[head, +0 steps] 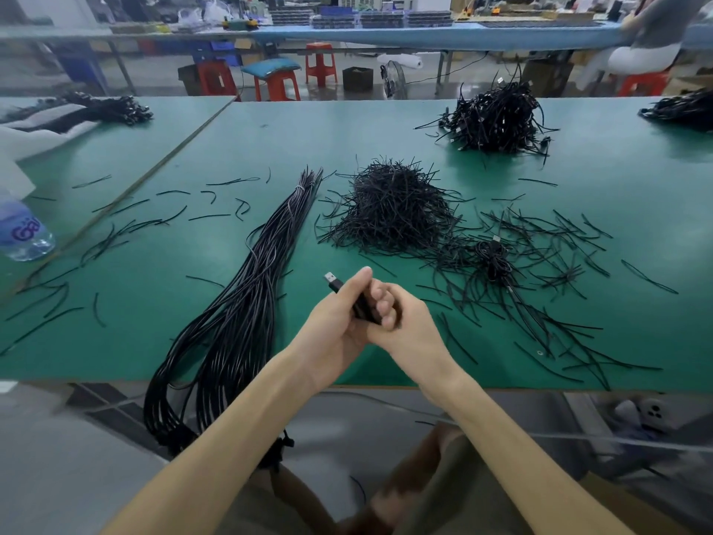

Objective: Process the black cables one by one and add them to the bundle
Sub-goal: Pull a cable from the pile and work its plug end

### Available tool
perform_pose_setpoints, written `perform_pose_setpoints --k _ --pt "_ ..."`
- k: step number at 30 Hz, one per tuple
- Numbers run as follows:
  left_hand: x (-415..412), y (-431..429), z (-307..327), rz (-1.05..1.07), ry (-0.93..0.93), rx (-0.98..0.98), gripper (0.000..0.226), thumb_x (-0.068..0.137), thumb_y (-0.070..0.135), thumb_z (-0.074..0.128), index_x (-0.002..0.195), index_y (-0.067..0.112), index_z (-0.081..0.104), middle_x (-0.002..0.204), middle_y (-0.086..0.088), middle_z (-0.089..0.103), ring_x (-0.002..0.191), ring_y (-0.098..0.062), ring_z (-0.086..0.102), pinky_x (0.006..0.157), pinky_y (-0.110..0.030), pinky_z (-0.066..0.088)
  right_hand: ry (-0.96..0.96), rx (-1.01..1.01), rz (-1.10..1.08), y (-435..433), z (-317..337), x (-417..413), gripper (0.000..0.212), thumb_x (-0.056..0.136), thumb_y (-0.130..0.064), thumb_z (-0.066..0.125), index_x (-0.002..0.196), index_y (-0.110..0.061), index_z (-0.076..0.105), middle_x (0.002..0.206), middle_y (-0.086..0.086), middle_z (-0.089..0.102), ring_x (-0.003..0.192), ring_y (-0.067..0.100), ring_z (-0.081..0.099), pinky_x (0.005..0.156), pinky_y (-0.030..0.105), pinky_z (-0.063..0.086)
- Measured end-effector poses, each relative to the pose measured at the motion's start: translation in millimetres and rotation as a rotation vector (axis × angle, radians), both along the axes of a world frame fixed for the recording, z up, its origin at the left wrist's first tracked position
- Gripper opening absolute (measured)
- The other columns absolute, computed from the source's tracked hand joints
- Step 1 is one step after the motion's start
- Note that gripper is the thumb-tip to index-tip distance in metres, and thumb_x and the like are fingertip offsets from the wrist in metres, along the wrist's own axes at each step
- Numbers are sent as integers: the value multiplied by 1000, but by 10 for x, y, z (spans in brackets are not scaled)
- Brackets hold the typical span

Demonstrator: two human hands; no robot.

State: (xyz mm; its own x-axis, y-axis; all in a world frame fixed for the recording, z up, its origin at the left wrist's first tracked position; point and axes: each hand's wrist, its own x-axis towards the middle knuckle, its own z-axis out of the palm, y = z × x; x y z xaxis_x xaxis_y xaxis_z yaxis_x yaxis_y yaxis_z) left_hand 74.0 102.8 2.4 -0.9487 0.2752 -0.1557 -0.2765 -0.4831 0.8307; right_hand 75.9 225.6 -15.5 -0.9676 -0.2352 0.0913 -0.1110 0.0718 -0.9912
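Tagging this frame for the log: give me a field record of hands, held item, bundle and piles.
left hand: grips USB cable, plug sticking out up-left
right hand: fingers curled round same cable
cable bundle: left of hands, tied near far end, near end hangs off green table
twist-tie pile: centre, beyond hands
coiled-cable heap: far right
loose coiled cable: right, among scattered ties

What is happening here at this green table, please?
A person grips one black USB cable with the left hand and the right hand, its plug sticking out past the left thumb. The long cable bundle lies on the green table to the left, hanging over the near edge. A heap of black ties lies behind.
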Motion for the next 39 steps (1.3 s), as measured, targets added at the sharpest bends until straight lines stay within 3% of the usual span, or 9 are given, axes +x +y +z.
perform_pose_setpoints --k 3,5,9,13,17,23,26,33,39 --pt "5 -4 6 -66 57 -33 39 108 30 46 78 9 56 79 -12 63 73 -24 65 86 -35 56 4 -122 -49 35 -49 11 23 79 11 70 94 -6 69 81 -3 70 81 11 66 82 32 57" --pt "-11 -36 29 -127 89 -100 37 109 30 45 84 7 60 88 -15 68 85 -28 67 96 -44 43 -5 -172 -84 42 -68 16 25 79 8 71 97 -10 73 80 -3 72 78 9 66 74 28 56" --pt "-30 -88 70 -193 141 -203 35 110 29 43 93 8 65 100 -17 73 97 -30 61 80 -38 37 -11 -241 -150 7 -98 22 27 83 7 71 98 -14 76 82 0 73 74 9 62 67 27 54" --pt "-21 -105 43 -147 180 -224 34 109 23 43 99 0 65 101 -20 72 104 -36 60 95 -48 37 63 -197 -170 -35 -92 26 32 78 -1 72 99 -25 77 93 -3 78 89 12 72 81 38 60" --pt "13 -68 34 -72 205 -186 34 109 21 45 93 3 69 95 -18 72 91 -27 68 92 -35 55 104 -212 -151 -76 -75 38 35 78 -7 71 103 -31 78 102 -3 78 102 16 73 92 39 59" --pt "-6 -206 5 -205 292 -191 28 109 17 46 107 2 69 106 -18 71 104 -29 66 99 -37 51 129 -194 -121 -38 -71 35 47 80 9 69 105 -29 77 101 -4 78 99 11 73 88 32 59" --pt "-38 -269 45 -264 310 -190 25 106 16 52 114 4 72 114 -19 71 109 -29 67 101 -35 52 107 -181 -160 -29 -95 22 42 81 7 70 112 -20 76 105 -3 77 102 14 72 91 41 59" --pt "-39 -367 -52 -105 321 -280 30 102 18 60 113 -7 70 116 -26 71 113 -35 68 102 -35 51 247 28 -242 -10 -47 -22 46 82 -1 77 119 -27 71 108 -9 67 101 5 65 84 15 50" --pt "-14 -343 -97 31 262 -421 25 95 21 70 108 2 77 107 -21 76 101 -30 72 91 -40 60 355 356 -176 32 -18 -17 43 91 -4 69 133 -14 65 108 0 58 106 16 55 94 19 43"
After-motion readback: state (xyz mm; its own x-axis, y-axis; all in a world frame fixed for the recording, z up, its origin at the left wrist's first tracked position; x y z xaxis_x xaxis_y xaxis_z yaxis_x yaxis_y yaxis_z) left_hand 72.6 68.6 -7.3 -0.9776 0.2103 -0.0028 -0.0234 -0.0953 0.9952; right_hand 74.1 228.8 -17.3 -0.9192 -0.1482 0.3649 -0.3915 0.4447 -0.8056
